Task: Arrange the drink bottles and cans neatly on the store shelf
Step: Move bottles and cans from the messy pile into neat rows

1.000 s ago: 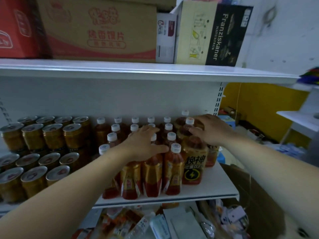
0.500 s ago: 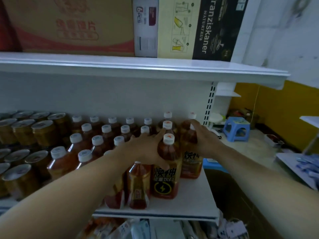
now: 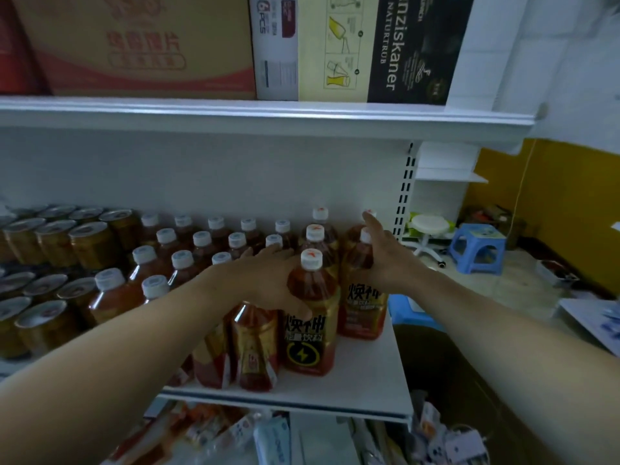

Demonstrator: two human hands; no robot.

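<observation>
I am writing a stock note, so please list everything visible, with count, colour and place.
Large bottles: about five, amber, black-gold labels, shelf right end.
Small bottles: many, red-brown, white caps, shelf middle.
Cans: many, gold, shelf left.
Cardboard boxes: several, brown, white, black, upper shelf.
Shelf: white.
Stools: one blue, one white, floor right.
Left hand: flat against front large bottle.
Right hand: flat against right large bottle.

Around you, the non-task clutter.
Cardboard cartons [image 3: 134, 45] sit at twelve o'clock; a blue stool [image 3: 478, 245] and white stool [image 3: 427, 229] stand at three.
</observation>
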